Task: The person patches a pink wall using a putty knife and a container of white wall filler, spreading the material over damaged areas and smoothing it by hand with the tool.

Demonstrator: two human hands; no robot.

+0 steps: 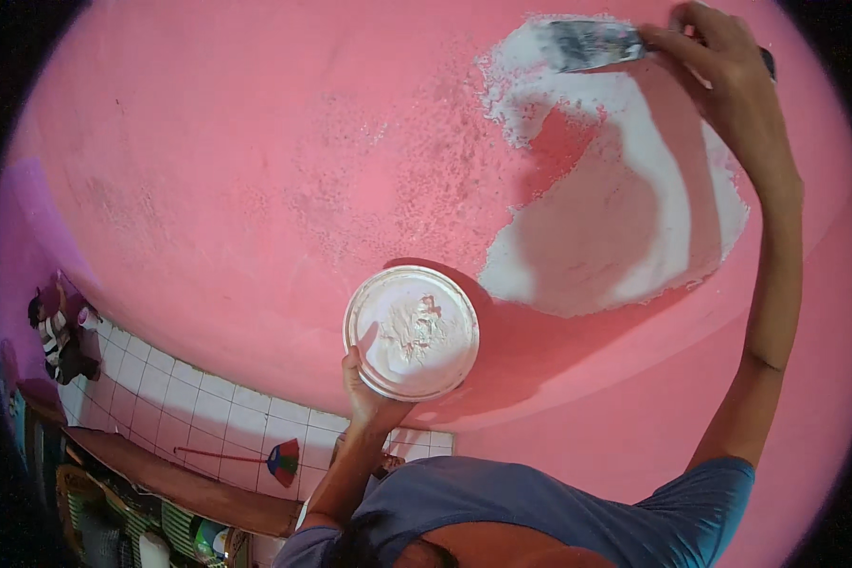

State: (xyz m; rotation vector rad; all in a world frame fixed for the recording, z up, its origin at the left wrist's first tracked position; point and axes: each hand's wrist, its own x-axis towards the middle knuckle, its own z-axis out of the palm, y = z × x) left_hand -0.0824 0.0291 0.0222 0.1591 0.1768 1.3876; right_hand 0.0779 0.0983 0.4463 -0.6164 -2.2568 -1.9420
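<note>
While the right hand (pixel 724 57) is closed around the handle of a putty knife (pixel 592 45), the left hand (pixel 374 407) holds up a round white lid (pixel 353 317) well below it and to its left. The two hands are far apart. The knife points leftward from the right hand, its wide, smeared blade lying over the top of a white patch (pixel 549 275) on the pink wall (pixel 208 142); whether the whole blade touches the surface I cannot tell. A dark end of the handle shows just beyond the right hand's wrist side.

The thumb of the left hand presses on the near rim of the lid, and its other fingers are hidden underneath. Above that thumb, a lumpy heap of pale paste (pixel 421 331) sits around the middle of the lid, with a thinner smear about it.

The patch spreads below and to the left of the right hand, and up and to the right of the left hand; shadows fall across it, and pink shows through near its left edge. Up from the left hand, the wall is speckled and rough.

Down and to the left of the left hand, a broom (pixel 282 462) lies on a tiled floor (pixel 161 393). Farther left, another person (pixel 57 336) is near a purple wall (pixel 43 213).
</note>
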